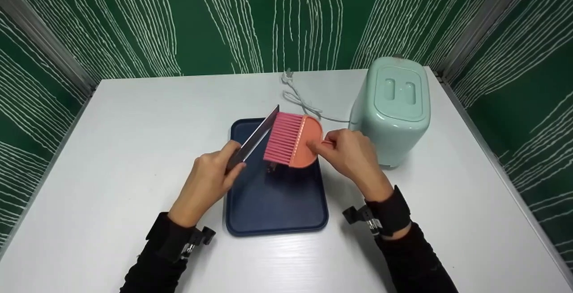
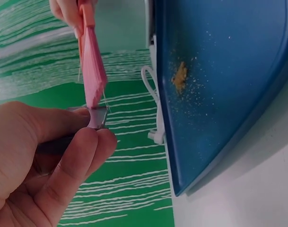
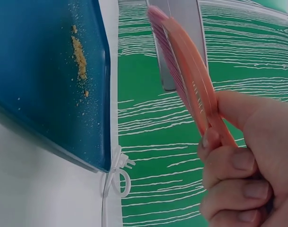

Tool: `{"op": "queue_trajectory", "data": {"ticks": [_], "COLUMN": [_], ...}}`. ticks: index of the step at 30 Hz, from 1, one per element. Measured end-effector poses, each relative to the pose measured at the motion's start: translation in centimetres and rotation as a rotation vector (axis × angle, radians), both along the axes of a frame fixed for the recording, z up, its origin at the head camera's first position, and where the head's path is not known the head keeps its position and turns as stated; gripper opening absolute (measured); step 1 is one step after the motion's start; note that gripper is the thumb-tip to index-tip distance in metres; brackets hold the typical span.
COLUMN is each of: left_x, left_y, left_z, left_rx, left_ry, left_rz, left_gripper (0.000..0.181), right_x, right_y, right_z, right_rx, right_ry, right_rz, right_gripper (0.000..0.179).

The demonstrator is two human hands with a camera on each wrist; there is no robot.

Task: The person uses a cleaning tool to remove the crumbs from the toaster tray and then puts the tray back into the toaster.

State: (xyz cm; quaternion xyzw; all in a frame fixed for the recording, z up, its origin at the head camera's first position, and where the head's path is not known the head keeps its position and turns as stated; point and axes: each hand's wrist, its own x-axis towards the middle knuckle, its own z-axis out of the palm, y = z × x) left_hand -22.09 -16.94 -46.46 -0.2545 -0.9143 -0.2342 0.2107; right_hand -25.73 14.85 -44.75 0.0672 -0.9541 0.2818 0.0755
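My left hand (image 1: pixel 208 176) pinches a thin metal crumb tray (image 1: pixel 257 141) by its near end, fingers below and thumb on top. The crumb tray is tilted, nearly edge-on in the head view; the right wrist view shows its flat face and raised rim. My right hand (image 1: pixel 351 154) grips the handle of a small brush with an orange body and pink bristles (image 1: pixel 283 137). The bristle tips are right at the crumb tray's face. Both are held above a navy serving tray (image 1: pixel 277 208). Yellowish crumbs (image 2: pixel 179 78) lie in a small heap on it, with finer specks around.
At the right of the white table (image 1: pixel 134 159) stands a mint-green toaster (image 1: pixel 398 136), close to my right hand. Its pale cord (image 1: pixel 304 104) with a plug lies looped behind the navy tray. Green walls with white streaks (image 1: pixel 309 20) enclose the back and sides.
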Motion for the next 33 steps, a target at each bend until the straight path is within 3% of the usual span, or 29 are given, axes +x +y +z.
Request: {"op": "queue_trajectory", "data": {"ticks": [16, 22, 27, 33], "left_x": [0.19, 0.14, 0.05, 0.11], "left_y": [0.24, 0.13, 0.08, 0.08], "left_z": [0.33, 0.29, 0.25, 0.59], "left_rx": [-0.004, 0.012, 0.098, 0.286], "left_ry": [0.011, 0.007, -0.076, -0.293], "left_rz": [-0.017, 0.003, 0.036, 0.034], "left_gripper": [0.027, 0.028, 0.032, 0.034], "right_x": [-0.22, -0.17, -0.08, 0.0], "right_y": [0.55, 0.81, 0.69, 0.31], "right_z": [-0.49, -0.27, 0.04, 0.36], "right_rx": [0.082, 0.067, 0.027, -0.012], "right_ry": [-0.038, 0.018, 0.071, 0.14], "right_rz": [-0.022, -0.036, -0.049, -0.046], "right_gripper": [0.059, 0.06, 0.063, 0.064]}}
